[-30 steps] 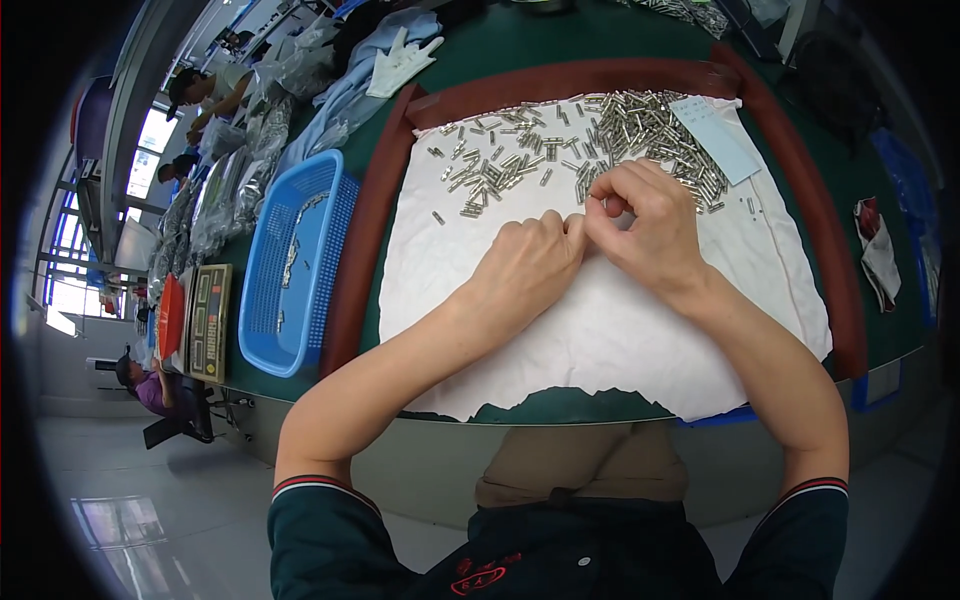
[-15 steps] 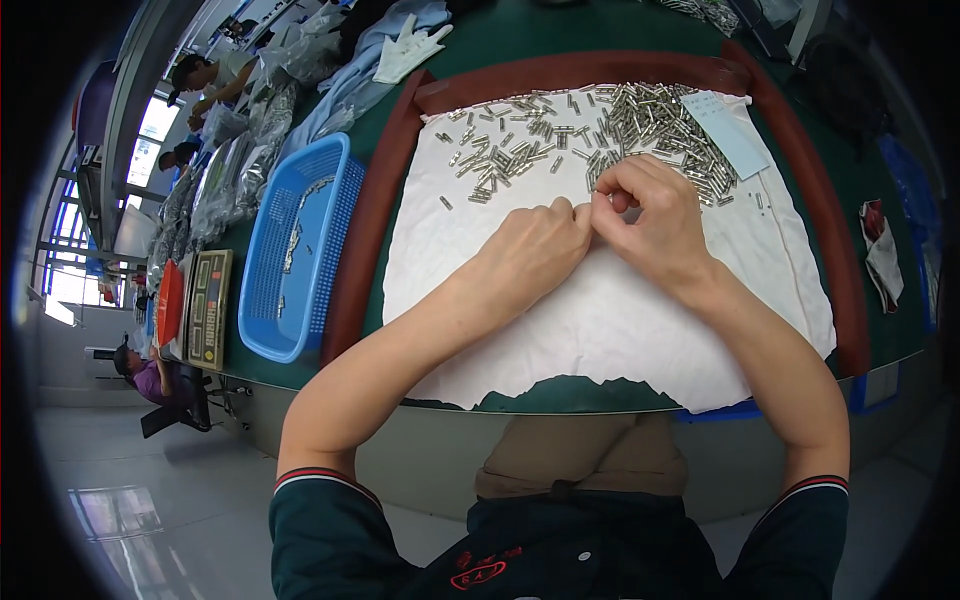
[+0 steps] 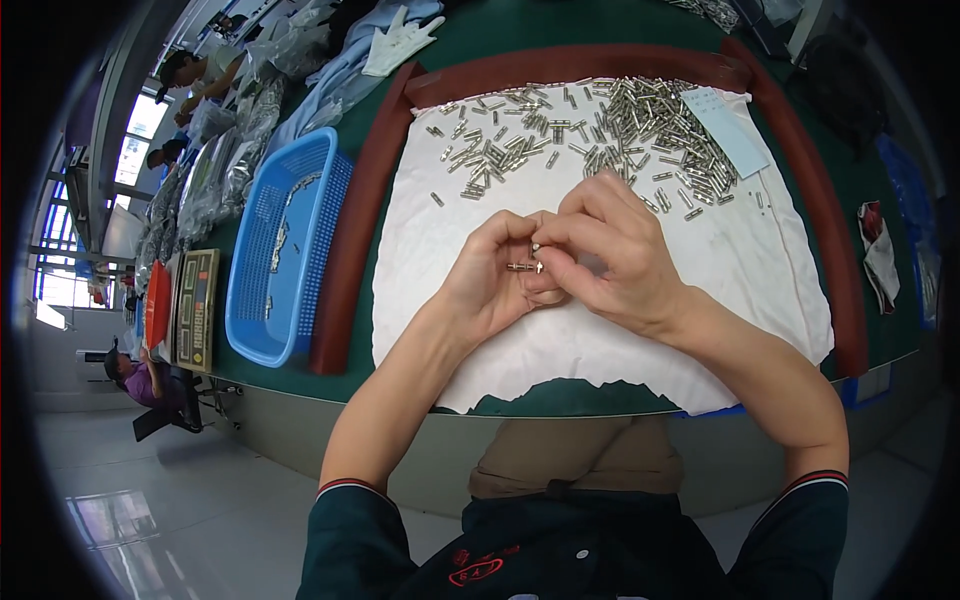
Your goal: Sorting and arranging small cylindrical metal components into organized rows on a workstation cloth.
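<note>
Left hand (image 3: 490, 280) and right hand (image 3: 610, 255) meet above the white cloth (image 3: 600, 340). Fingers of both grip a small metal pin (image 3: 523, 267). Loose pins (image 3: 600, 130) lie at the cloth's far edge.

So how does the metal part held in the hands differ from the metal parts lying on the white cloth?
The held part is single, pinched between the left hand and the right hand, lifted off the white cloth. The loose parts are many, untouched, scattered flat in a heap at the cloth's far edge. The held part lies crosswise; the loose parts point every way. All are small silvery cylinders.
</note>
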Tool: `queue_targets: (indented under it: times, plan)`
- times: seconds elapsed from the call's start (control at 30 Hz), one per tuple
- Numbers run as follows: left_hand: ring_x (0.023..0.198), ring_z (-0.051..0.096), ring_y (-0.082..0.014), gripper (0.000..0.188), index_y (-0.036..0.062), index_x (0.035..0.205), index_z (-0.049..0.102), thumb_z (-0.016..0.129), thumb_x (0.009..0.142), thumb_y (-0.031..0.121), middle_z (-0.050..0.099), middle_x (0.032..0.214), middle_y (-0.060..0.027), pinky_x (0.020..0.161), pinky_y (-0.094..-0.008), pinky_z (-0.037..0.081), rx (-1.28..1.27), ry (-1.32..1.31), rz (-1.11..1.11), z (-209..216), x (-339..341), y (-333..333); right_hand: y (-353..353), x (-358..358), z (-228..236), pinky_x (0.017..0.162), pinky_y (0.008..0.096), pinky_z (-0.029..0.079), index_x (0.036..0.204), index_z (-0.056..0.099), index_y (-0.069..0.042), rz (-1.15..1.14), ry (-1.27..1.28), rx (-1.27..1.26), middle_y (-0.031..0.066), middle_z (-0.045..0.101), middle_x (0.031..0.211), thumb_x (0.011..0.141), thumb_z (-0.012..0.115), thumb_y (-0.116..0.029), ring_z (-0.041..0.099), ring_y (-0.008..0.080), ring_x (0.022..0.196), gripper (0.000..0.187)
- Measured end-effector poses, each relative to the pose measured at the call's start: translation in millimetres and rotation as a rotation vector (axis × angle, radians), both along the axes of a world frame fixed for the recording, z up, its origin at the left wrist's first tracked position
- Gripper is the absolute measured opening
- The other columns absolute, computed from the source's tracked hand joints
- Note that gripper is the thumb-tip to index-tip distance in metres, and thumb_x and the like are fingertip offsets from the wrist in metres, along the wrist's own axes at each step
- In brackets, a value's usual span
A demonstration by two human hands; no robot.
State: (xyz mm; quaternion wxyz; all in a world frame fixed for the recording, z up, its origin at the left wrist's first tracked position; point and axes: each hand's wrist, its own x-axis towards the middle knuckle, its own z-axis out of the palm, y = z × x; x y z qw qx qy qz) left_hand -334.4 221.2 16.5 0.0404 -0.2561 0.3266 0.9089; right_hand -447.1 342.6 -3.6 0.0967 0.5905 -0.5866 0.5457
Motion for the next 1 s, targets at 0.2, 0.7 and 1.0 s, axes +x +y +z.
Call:
queue_targets:
  times: [0.2,0.7,1.0]
  plan:
    - [0.056,0.037,-0.0098,0.024,0.0065,0.091,0.049,0.042,0.103,0.026,0.053,0.081,-0.0064,0.051,-0.0236,0.032,0.188,0.08,0.047,-1.5,13.3,-14.8,-1.2,-3.1,-9.7,0.07,0.0347,0.043,0.083,0.07,-0.005,-0.068,0.002,0.134,0.0055,0.054,0.081,0.072,0.068,-0.001,0.053,0.0226,0.081,0.011]
    - [0.062,0.039,-0.0104,0.04,0.0031,0.103,0.056,0.036,0.105,0.037,0.055,0.086,-0.0064,0.053,-0.0234,0.033,0.228,-0.018,-0.004,0.1,37.5,-7.7,3.6,9.3,2.1,0.068,0.0349,0.043,0.084,0.066,-0.005,0.051,0.084,0.051,0.0051,0.057,0.085,0.07,0.071,-0.003,0.054,0.0234,0.081,0.015]
    - [0.061,0.033,-0.0065,0.019,0.0014,0.103,0.054,0.045,0.104,0.018,0.044,0.083,-0.0026,0.052,-0.0213,0.027,-0.333,0.252,0.448,80.3,105.0,-104.3,3.8,-25.0,4.7,0.065,0.032,0.044,0.085,0.07,-0.003,-0.207,-0.08,-0.077,0.0054,0.06,0.08,0.076,0.064,0.003,0.053,0.0217,0.077,0.012]
